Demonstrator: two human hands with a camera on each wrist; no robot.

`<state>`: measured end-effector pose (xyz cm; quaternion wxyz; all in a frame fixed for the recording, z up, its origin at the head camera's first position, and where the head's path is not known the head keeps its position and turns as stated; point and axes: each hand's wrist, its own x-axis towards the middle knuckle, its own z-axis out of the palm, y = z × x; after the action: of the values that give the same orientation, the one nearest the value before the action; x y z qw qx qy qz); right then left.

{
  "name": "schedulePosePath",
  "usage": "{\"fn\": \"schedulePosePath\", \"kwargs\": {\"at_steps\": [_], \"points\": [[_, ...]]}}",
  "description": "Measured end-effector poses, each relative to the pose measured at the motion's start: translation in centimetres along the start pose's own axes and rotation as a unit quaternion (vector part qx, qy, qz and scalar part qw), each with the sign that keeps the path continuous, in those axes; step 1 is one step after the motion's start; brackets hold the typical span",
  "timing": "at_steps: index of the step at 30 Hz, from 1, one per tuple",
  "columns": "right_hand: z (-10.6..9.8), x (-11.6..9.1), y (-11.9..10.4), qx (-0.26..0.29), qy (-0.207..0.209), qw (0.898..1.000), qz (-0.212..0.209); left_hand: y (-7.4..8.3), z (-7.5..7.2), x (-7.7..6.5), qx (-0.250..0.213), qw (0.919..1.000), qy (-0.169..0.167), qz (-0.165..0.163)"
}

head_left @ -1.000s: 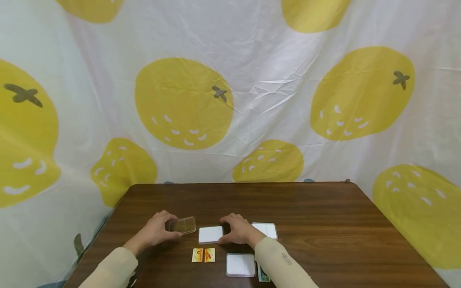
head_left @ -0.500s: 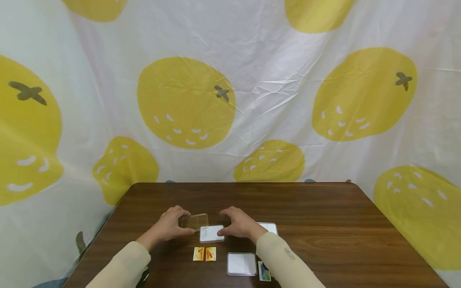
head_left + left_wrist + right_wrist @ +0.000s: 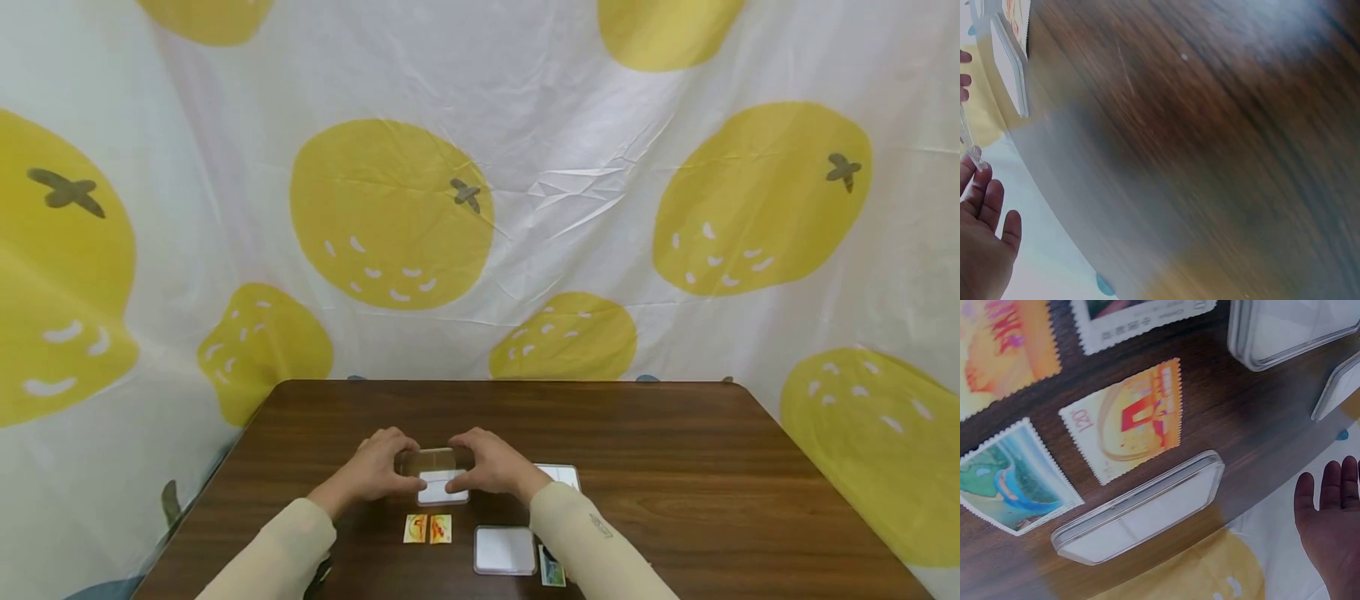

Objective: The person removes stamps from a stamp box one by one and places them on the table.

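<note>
A clear plastic case lid (image 3: 437,461) is in the air over a white-filled case base (image 3: 442,492) in the head view. My left hand (image 3: 378,468) holds the lid's left end between thumb and fingers. At its right end, my right hand (image 3: 489,467) has thumb and fingers around the lid. In the left wrist view, the left hand (image 3: 988,231) has fingertips on the thin lid edge (image 3: 967,139). The right wrist view shows part of the right hand (image 3: 1335,519) with several fingers extended; its hold on the lid is outside that view.
Two orange-yellow stamps (image 3: 428,529) lie in front of the base. A clear-rimmed case (image 3: 505,550) sits to their right, beside a green-blue stamp (image 3: 552,567). Another white case (image 3: 561,477) is partly behind the right forearm. A fruit-print curtain (image 3: 570,208) hangs behind the brown table (image 3: 675,467).
My left hand has carried the clear lid rightward from beside the base to above it. The right hand was apart from the lid and now meets its right end.
</note>
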<state>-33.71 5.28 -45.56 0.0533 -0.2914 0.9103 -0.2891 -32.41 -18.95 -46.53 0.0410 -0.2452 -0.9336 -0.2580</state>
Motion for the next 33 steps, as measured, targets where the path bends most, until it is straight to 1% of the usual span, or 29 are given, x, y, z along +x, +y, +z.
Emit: {"fn": "schedulePosePath", "kwargs": {"at_steps": [5, 9, 16, 20, 26, 33], "points": [[0.2, 0.2, 0.0, -0.008, 0.002, 1.000, -0.017, 0.4, 0.1, 0.1, -0.007, 0.9998, -0.009, 0.014], [0.2, 0.2, 0.2, -0.016, 0.002, 1.000, -0.020, 0.5, 0.3, 0.2, -0.008, 0.9996, -0.015, 0.021], [0.3, -0.2, 0.6, -0.024, 0.009, 0.999, -0.023, 0.1, 0.4, 0.1, -0.021, 0.9986, -0.049, 0.006], [0.5, -0.2, 0.4, -0.012, 0.008, 1.000, -0.023, -0.1, 0.4, 0.0, -0.024, 0.9983, -0.053, 0.005], [0.9, -0.1, 0.2, -0.004, 0.002, 1.000, -0.003, -0.1, 0.4, 0.1, -0.019, 0.9983, -0.053, 0.018], [1.1, -0.2, 1.0, -0.020, -0.008, 1.000, -0.004, -0.1, 1.1, 0.3, -0.011, 0.9982, -0.051, 0.029]]}}
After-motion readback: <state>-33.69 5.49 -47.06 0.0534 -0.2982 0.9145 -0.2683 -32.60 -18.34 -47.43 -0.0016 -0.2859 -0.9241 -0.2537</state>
